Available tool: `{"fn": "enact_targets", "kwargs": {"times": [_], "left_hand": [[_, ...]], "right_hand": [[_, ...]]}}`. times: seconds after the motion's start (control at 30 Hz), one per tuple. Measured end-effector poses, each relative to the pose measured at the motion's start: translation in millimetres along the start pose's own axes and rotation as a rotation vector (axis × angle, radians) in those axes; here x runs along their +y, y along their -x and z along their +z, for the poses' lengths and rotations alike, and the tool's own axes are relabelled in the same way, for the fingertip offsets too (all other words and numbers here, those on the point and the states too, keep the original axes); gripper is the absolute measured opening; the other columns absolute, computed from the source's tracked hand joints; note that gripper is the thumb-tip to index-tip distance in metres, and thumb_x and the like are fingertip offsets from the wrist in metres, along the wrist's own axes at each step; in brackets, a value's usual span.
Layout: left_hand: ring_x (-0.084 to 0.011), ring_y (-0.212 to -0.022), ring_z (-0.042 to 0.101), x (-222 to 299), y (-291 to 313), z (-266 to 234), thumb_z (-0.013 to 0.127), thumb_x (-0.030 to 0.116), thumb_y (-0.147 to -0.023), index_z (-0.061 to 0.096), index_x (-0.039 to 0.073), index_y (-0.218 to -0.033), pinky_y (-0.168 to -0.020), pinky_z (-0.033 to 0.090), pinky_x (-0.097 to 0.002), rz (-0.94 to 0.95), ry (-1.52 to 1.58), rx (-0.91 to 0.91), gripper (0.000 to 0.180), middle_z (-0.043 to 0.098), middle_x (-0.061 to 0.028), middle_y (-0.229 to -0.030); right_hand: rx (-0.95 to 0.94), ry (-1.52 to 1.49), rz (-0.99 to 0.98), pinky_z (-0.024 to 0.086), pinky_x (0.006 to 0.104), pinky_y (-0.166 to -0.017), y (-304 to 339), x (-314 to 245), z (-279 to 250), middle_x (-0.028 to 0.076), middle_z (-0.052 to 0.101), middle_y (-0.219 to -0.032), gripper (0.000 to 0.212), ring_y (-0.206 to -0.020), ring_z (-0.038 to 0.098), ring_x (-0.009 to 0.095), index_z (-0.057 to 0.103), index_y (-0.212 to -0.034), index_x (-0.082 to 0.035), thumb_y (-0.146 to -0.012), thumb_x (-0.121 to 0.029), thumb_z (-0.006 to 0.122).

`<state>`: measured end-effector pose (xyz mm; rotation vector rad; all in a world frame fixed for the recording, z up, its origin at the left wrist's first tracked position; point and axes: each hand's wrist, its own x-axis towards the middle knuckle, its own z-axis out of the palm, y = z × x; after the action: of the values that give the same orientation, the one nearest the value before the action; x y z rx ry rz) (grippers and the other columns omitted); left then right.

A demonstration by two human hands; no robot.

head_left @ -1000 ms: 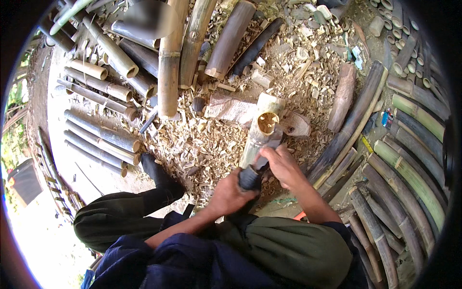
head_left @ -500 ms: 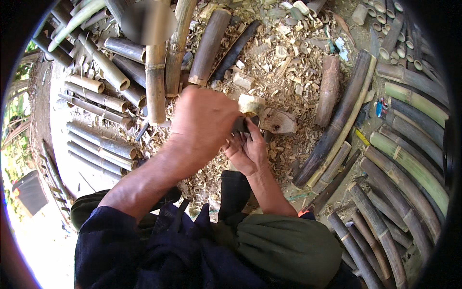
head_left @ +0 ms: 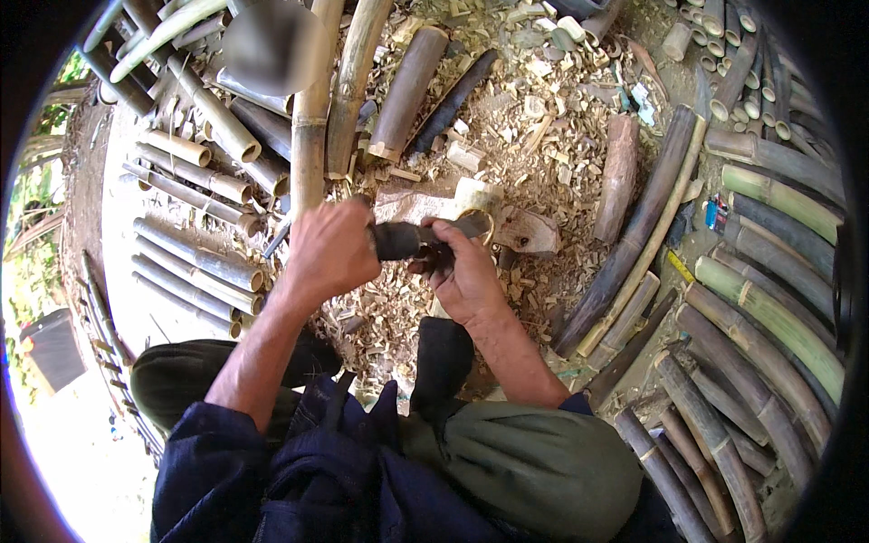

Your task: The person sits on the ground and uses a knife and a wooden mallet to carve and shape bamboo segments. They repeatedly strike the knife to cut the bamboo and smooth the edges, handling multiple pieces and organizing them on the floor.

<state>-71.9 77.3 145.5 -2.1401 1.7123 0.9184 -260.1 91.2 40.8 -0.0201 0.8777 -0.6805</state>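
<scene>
A short dark piece, apparently bamboo (head_left: 396, 242), lies level between my hands, with a pale ring-like rim (head_left: 490, 223) near its right end. My right hand (head_left: 469, 276) grips it from below, thumb on top and fingers curled under. My left hand (head_left: 328, 249) is a closed fist at the piece's left end; its fingers hide what they hold, and I cannot tell whether that is a separate tool. Just beyond the hands lies a rough wooden block (head_left: 534, 232), with a pale cut bamboo piece (head_left: 478, 193) against it.
Wood chips (head_left: 543, 303) cover the ground. Dark bamboo poles (head_left: 634, 240) and a reddish log (head_left: 619, 176) lie to the right, with rows of green and brown bamboo (head_left: 769, 290) beyond. Cut tubes (head_left: 195, 271) are stacked at left; upright bamboo (head_left: 310, 145) stands ahead.
My left hand has moved left and down, uncovering the dark piece. My right hand stays near the block, and the piece now lies level across both hands.
</scene>
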Motion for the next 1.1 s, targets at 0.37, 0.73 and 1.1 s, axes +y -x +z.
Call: {"fn": "enact_targets", "kwargs": {"times": [0.37,0.73,1.1], "left_hand": [[-0.0274,-0.075,0.075,63.3,24.7,-13.8,0.072,0.021,-0.086,0.074,0.007,-0.087,-0.071,0.061,-0.0447,0.381,-0.500,0.027,0.014,0.074,-0.0149,-0.081],[-0.0373,-0.127,0.055,157.1,-20.6,100.9,0.076,0.013,-0.079,0.047,0.018,-0.146,-0.092,0.056,-0.0467,1.153,0.021,0.130,0.073,0.046,-0.0211,-0.143],[-0.0430,-0.133,0.051,130.0,-74.6,76.2,0.072,-0.011,-0.071,0.048,0.021,-0.151,-0.120,0.040,-0.0463,0.610,1.012,0.517,0.089,0.037,-0.0267,-0.152]], "right_hand": [[-0.040,-0.325,0.087,0.058,0.0359,-0.079,23.9,13.1,-7.6,0.009,0.071,-0.110,0.023,-0.094,0.069,0.018,0.066,-0.111,-0.010,-0.105,-0.030,0.058],[0.348,1.436,-0.321,0.054,0.0369,-0.084,58.3,-75.1,-67.9,0.010,0.066,-0.104,0.030,-0.095,0.065,0.021,0.062,-0.114,-0.006,-0.092,-0.024,0.068],[-0.254,2.826,-0.342,0.057,0.0454,-0.083,-20.8,-173.0,53.0,0.011,0.068,-0.097,0.034,-0.086,0.068,0.026,0.066,-0.111,-0.006,-0.082,-0.022,0.074]]}}
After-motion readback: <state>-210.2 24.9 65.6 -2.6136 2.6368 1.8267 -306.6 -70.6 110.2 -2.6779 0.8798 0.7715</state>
